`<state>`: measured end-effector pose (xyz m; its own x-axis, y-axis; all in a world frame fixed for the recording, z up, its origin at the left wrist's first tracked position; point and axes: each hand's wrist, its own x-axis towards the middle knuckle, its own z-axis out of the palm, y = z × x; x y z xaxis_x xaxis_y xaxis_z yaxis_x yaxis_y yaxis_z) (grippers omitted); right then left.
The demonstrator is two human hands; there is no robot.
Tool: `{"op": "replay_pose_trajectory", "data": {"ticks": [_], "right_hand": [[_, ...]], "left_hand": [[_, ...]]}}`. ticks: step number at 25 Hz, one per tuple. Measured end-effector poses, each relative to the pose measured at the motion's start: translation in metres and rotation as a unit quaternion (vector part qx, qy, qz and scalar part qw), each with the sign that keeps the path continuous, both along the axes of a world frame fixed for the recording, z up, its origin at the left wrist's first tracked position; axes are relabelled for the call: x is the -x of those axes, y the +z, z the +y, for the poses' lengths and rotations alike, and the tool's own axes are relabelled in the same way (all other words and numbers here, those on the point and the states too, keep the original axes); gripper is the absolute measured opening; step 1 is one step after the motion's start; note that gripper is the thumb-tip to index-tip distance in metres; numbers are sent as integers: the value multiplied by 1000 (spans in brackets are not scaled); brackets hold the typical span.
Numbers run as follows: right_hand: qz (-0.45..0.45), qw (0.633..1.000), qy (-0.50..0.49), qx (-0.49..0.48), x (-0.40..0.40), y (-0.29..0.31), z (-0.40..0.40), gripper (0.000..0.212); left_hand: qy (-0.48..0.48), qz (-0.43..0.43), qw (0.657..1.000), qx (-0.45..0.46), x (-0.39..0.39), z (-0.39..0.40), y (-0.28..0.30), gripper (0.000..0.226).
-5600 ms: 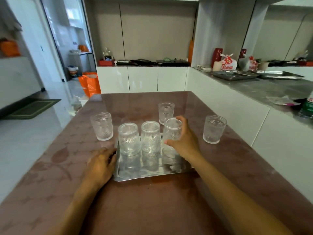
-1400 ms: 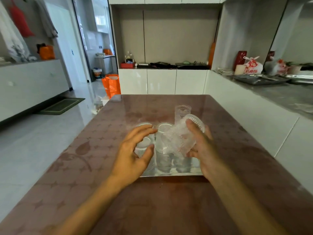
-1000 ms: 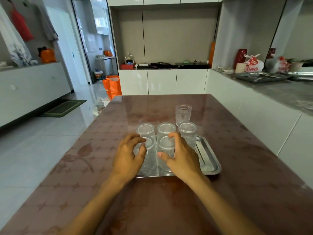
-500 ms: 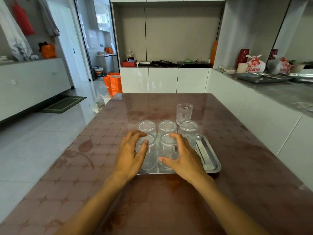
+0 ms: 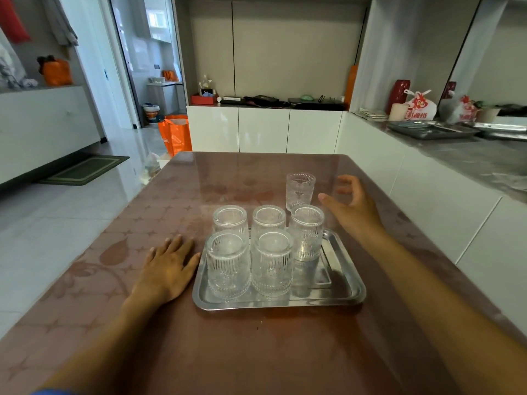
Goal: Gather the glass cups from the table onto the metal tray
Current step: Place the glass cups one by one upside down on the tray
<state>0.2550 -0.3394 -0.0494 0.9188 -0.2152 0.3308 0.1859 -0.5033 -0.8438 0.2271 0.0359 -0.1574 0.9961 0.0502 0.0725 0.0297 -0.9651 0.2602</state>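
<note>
A shiny metal tray (image 5: 346, 286) lies on the brown table, and several ribbed glass cups stand on it in two rows, such as the front left cup (image 5: 228, 266) and the back right cup (image 5: 307, 236). One more glass cup (image 5: 300, 191) stands on the table just beyond the tray. My right hand (image 5: 352, 206) hovers open beside that cup, fingers spread, a little to its right and not touching it. My left hand (image 5: 168, 266) rests flat on the table against the tray's left edge, holding nothing.
The brown patterned table (image 5: 199, 352) has its left edge near a tiled floor. A white counter (image 5: 456, 166) runs along the right, carrying metal trays (image 5: 430, 129) and bags. Cabinets and an orange bag (image 5: 175, 134) stand at the back.
Both hands have let go of the two front cups. My right hand moved forward and right toward the lone cup; my left hand slid off to the table beside the tray.
</note>
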Motion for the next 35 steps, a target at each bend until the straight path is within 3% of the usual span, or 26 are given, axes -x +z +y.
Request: {"op": "replay_pose_trajectory", "data": {"ticks": [4,8,12,16,20,23,25,28,30,32,33,35], "right_hand": [[111,993,9,-38,-66,1,3,94],[169,984,41,26,-119,-9,17,111],[191,977,56,75,-152,-18,20,113],[167,985,5,44,-149,-21,23,94],[42,992,-12,-115,-129,18,21,78],[-29,968,47,-244,-92,54,15,60],[-38,914,102,-390,-59,66,15,51],[90,827,127,-540,-9,73,18,50],[186,836,147,-494,19,76,14,54],[229,910,140,-316,45,75,8,63],[218,947,122,-200,56,75,7,62],[157,983,89,-33,73,78,8,61]], "left_hand": [[3,-14,1000,-3,-1,1,-2,84],[3,-9,1000,0,0,-2,1,81],[7,-10,1000,-16,0,-2,1,71],[6,-9,1000,-11,2,0,0,72],[6,-15,1000,-17,-3,3,-1,69],[11,-10,1000,-14,-2,1,-2,67],[10,-8,1000,-10,-1,0,-1,68],[10,-13,1000,-4,0,-1,1,68],[11,-12,1000,-1,1,0,3,67],[2,-12,1000,5,4,0,6,65],[-3,-16,1000,11,7,0,8,62],[-8,-27,999,21,13,-2,10,57]]}}
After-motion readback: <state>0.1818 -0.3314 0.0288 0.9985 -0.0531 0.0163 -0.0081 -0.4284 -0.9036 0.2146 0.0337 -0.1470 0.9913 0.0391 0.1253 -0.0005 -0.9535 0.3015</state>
